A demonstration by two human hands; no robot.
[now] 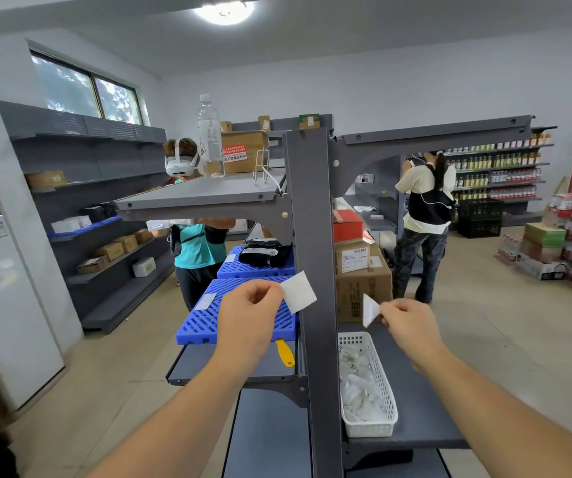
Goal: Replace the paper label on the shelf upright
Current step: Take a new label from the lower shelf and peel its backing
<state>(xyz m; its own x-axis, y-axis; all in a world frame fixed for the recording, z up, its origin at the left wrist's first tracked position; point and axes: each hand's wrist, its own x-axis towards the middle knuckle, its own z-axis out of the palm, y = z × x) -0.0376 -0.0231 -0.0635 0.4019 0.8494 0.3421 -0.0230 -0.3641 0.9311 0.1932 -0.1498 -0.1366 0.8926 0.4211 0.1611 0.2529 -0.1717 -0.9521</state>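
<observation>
A grey metal shelf upright (312, 215) stands straight in front of me. My left hand (248, 319) pinches the corner of a white square paper label (299, 292), which it holds against the left edge of the upright. My right hand (410, 324) is to the right of the upright and pinches a smaller white piece of paper (370, 310), held clear of the post. Whether the label sticks to the upright I cannot tell.
A white mesh basket (386, 405) with white paper scraps sits on the shelf right of the upright. A yellow scraper (285, 353) and blue plastic grids (208, 317) lie left. A water bottle (210, 136) stands on the upper shelf. One person stands behind the shelf, another at the right.
</observation>
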